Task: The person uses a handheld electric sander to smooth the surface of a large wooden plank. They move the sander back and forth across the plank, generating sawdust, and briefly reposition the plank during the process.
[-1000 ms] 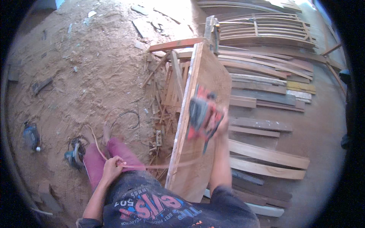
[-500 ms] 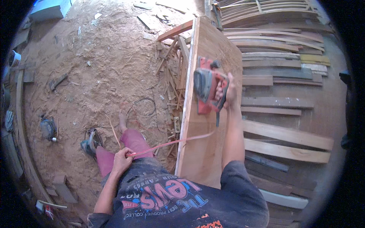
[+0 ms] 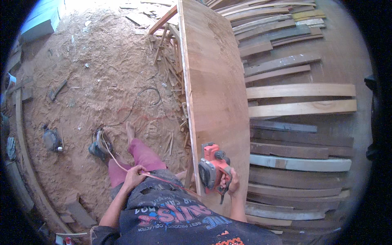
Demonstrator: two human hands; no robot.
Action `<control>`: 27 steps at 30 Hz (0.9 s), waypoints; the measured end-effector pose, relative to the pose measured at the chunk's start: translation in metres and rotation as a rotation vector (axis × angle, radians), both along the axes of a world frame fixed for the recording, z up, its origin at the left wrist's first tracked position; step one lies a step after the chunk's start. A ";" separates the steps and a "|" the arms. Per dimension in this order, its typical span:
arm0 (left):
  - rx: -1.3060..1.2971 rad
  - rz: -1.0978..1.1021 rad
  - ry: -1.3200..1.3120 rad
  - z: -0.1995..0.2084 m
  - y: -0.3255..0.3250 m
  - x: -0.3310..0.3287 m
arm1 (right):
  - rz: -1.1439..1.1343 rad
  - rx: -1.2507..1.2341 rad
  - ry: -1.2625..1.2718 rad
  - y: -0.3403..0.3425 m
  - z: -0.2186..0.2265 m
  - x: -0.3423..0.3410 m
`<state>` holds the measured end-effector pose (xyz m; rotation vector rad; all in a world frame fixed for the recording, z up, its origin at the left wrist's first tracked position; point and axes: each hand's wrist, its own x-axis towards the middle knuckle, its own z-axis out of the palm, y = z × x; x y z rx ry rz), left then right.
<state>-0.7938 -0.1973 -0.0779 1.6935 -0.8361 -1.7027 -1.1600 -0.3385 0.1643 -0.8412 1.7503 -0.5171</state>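
A long wide wooden board (image 3: 214, 85) runs away from me, raised above the floor. My right hand (image 3: 233, 182) grips the handle of a red electric planer (image 3: 213, 168), which rests on the near end of the board by its left edge. Down by my hip, my left hand (image 3: 135, 176) is closed on the planer's pinkish power cord (image 3: 120, 164), which trails left across the sawdust toward a power tool on the ground.
Sawdust covers the floor at left, with offcuts (image 3: 171, 65) piled beside the board, a circular saw (image 3: 99, 145) by my bare foot and another small tool (image 3: 52, 139) farther left. Stacked planks (image 3: 300, 100) fill the right side.
The planer has come back along the board from its far part to the near end, close to my body. My left hand has kept hold of the cord.
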 end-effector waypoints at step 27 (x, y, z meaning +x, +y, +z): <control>-0.001 0.190 -0.151 0.025 0.185 -0.087 | 0.315 -0.061 -0.112 -0.056 -0.006 0.015</control>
